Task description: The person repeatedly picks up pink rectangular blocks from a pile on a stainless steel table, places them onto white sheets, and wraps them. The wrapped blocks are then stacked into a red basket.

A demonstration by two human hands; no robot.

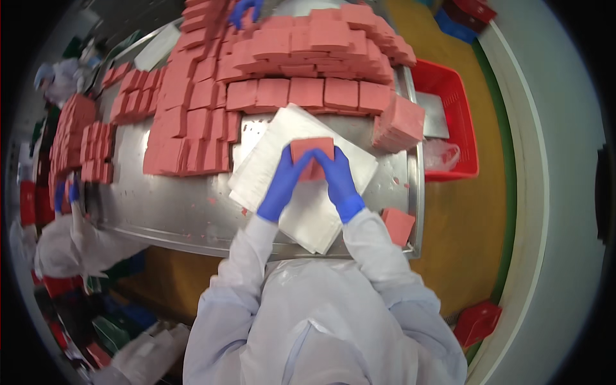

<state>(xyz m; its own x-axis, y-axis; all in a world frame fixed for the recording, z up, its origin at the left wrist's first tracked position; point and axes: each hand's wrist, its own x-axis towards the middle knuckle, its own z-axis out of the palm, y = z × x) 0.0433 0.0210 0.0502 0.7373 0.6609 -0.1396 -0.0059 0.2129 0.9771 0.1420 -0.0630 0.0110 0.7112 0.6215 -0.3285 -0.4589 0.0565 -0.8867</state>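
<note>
Between my two blue-gloved hands is a pink square block (313, 145), perhaps a stack of thin slices, held over white sheets (308, 216). My left hand (285, 180) grips its left side and my right hand (340, 179) its right side, with the thumbs meeting across the near face. The sheets lie in a fanned pile on the metal table (183, 207). Beyond them runs a row of similar pink blocks (307, 92). One stack (399, 122) leans at the table's right edge, and a smaller pink block (398, 226) lies in the near right corner.
High piles of pink blocks (298, 43) fill the far side. A red crate (469, 139) with a clear plastic bag (442, 155) stands right of the table. Another person's gloved hand (246, 12) reaches in at the top. A co-worker (72, 245) stands at the left.
</note>
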